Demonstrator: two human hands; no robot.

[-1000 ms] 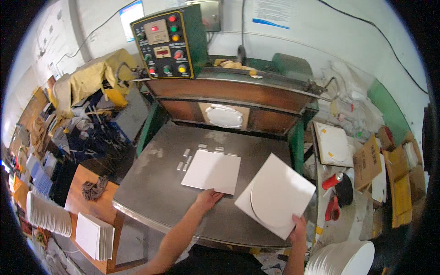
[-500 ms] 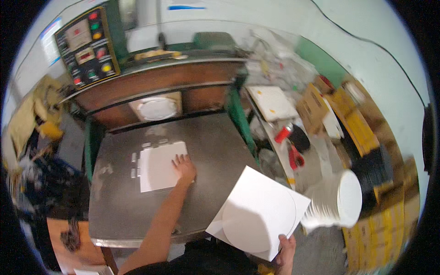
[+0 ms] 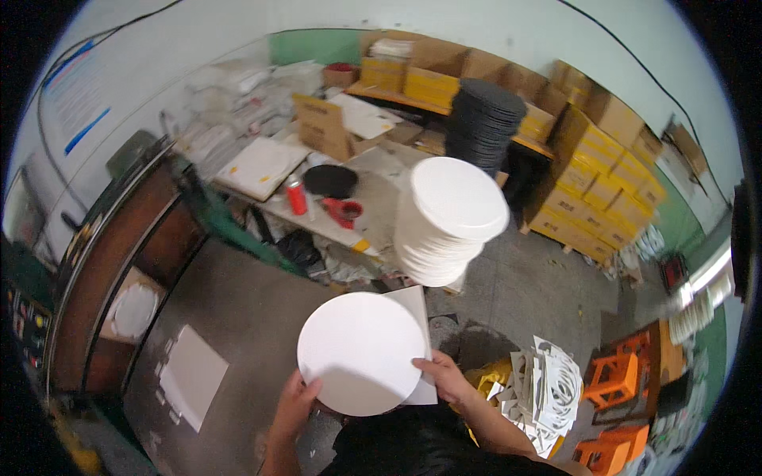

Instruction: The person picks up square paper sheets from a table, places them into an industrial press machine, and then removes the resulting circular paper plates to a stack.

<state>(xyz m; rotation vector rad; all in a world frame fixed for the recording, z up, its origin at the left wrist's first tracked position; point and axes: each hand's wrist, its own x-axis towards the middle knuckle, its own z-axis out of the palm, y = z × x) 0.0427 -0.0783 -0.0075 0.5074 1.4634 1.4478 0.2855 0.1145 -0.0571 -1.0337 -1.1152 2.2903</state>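
Observation:
A round white disc (image 3: 362,349) is held level in front of me, between my two hands. My left hand (image 3: 294,406) pinches its lower left edge, thumb on top. On the right edge, my right hand (image 3: 446,378) grips the disc with its thumb on top, together with a white square sheet (image 3: 416,305) behind it. Most of that sheet is hidden under the disc. Another white square sheet (image 3: 192,377) lies on the grey press bed (image 3: 246,305) to the left. Just beyond the held disc rises a tall stack of white discs (image 3: 456,202).
The side table (image 3: 373,178) bears a red can (image 3: 295,197), a red tape dispenser (image 3: 344,211) and a black disc (image 3: 332,182). Stacked black discs (image 3: 484,123) and cardboard boxes (image 3: 591,178) stand behind. White cut-out offcuts (image 3: 548,393) and orange stools (image 3: 615,379) are at right.
My view has swung right. My left hand has left the sheet on the press bed and now holds the disc, which has come out of the square sheet in my right hand.

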